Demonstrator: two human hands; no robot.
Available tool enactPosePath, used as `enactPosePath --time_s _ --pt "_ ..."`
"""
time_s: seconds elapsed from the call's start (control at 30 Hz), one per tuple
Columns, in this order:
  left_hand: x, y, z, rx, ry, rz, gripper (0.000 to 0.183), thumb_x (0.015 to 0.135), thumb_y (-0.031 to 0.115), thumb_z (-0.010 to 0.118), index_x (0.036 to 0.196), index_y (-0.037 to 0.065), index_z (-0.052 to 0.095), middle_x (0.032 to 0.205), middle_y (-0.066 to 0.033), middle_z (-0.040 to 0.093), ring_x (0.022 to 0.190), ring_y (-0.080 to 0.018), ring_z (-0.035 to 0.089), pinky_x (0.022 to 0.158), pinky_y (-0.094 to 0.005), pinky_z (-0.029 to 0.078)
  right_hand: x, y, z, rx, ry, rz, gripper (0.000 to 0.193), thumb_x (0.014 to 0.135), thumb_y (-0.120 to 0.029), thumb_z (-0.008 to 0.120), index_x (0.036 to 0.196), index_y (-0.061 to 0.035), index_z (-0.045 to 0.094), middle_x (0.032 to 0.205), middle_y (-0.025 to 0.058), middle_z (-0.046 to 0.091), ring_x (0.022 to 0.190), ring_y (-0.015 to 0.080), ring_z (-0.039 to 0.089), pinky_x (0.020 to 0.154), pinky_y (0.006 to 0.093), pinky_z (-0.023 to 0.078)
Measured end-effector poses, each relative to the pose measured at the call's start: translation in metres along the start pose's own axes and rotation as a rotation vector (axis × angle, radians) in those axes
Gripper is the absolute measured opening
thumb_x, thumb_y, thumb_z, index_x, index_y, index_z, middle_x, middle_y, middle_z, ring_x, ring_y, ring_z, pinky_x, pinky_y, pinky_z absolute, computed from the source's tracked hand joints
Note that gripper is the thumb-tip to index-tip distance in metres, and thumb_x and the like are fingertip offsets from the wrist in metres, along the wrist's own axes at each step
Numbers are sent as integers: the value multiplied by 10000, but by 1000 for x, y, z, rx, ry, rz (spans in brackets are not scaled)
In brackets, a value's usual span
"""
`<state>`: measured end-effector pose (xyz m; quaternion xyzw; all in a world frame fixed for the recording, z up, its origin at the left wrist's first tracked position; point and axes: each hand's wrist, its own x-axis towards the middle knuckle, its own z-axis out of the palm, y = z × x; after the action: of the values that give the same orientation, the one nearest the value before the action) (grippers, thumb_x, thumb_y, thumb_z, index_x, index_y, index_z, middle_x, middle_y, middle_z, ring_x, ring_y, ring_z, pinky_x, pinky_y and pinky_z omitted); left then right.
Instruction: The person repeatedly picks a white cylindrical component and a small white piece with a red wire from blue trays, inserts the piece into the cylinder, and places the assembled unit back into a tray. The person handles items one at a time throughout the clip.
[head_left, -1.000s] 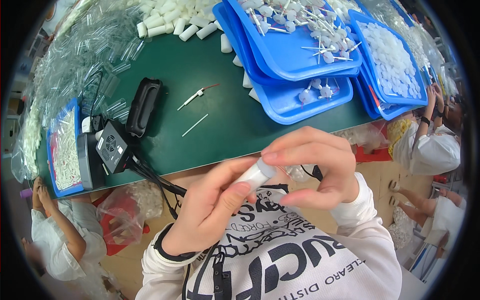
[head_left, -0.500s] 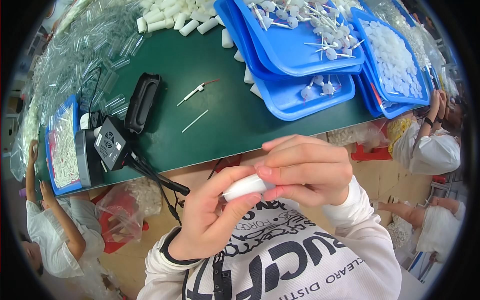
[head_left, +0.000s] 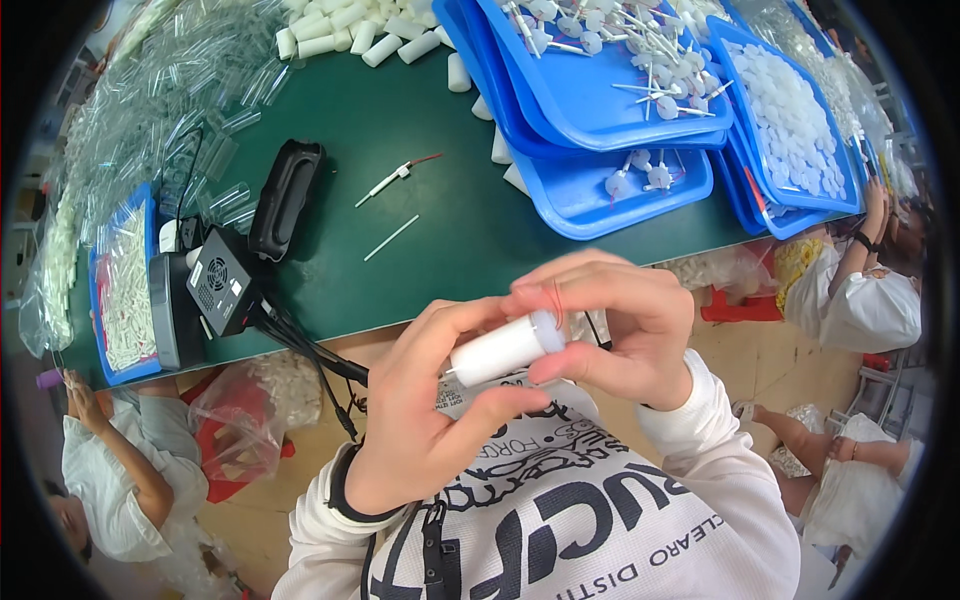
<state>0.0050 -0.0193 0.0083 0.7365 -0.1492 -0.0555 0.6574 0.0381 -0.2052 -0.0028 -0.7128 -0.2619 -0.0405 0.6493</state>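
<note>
Between my hands, above my lap, a white cylinder (head_left: 495, 352) lies tilted, with a translucent cap (head_left: 549, 332) at its right end. A thin red wire loops up by the cap, and a thin pin sticks out at the other end. My left hand (head_left: 425, 400) curls loosely round the cylinder, its thumb lowered off the surface. With thumb and fingers, my right hand (head_left: 625, 325) pinches the capped end. On the green table beyond lie a thin white stick (head_left: 391, 238) and a white stick with a red wire (head_left: 390, 185).
Blue trays (head_left: 620, 215) of small white parts stand at the right. A black open case (head_left: 285, 200) and a black boxy device (head_left: 222, 283) with cables sit left. Clear tubes (head_left: 150, 130) and white cylinders (head_left: 345, 25) are heaped at the back. People sit at both sides.
The cylinder has turned, so its capped end and red wire now show. My left thumb has come away from it, and my right hand's fingers have spread round the cap.
</note>
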Motion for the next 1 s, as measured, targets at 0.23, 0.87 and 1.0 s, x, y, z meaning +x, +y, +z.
enactPosePath --time_s 0.23,0.87,1.0 --pt "-5 4 -5 -201 -85 -212 189 860 113 633 989 -19 592 767 -19 573 671 -69 518 597 -217 407 -8 0 -4 -386 230 -341 556 600 -267 861 1037 -16 625 926 82 648 752 231 618 681 292 490" --pt "-9 6 -11 -275 -240 -393 171 948 143 498 985 -8 569 707 20 525 642 -43 450 563 -201 364 -9 5 2 -266 -16 -371 318 662 -106 782 932 23 674 921 123 664 714 227 654 597 285 514" --pt "-6 12 -1 -462 -94 -486 260 967 204 468 1035 -21 578 712 6 530 650 -46 449 586 -210 362 -9 -2 9 -306 -28 -277 445 660 -177 797 1025 29 648 1010 147 638 745 227 644 638 290 513"
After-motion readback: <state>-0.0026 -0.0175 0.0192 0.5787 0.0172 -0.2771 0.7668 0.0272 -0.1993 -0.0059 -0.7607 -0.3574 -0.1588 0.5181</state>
